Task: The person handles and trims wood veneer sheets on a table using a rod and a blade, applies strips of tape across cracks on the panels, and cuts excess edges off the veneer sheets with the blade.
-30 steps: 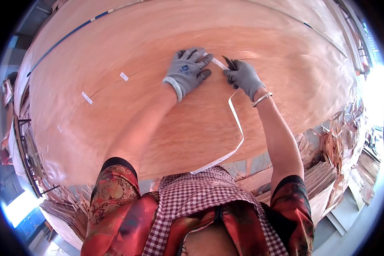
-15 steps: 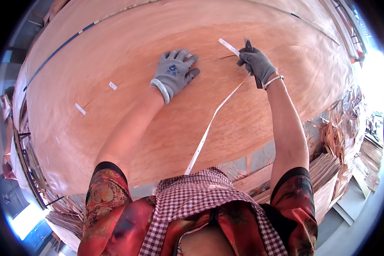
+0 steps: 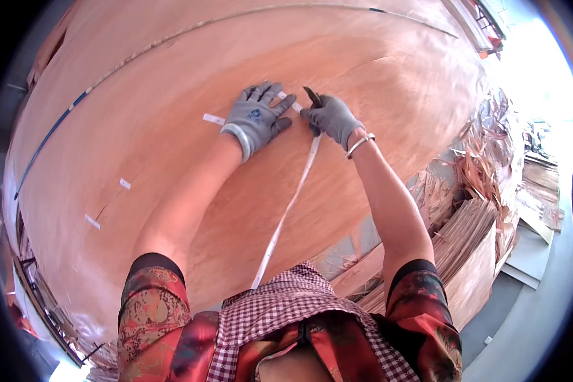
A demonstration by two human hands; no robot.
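Left hand (image 3: 256,121): spread flat, fingers over white tape (image 3: 274,238) on wood sheet (image 3: 388,95). Right hand (image 3: 331,120), three o'clock: newly drawn close, pinching tape and dark tool (image 3: 312,97), perhaps a blade. Tape trailing toward seven. Short strip (image 3: 214,119), nine o'clock: newly bared; seemingly a fresh length underway.

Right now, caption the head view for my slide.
Gloved left hand rests on a wooden sheet; right hand holds white tape and a dark tool.
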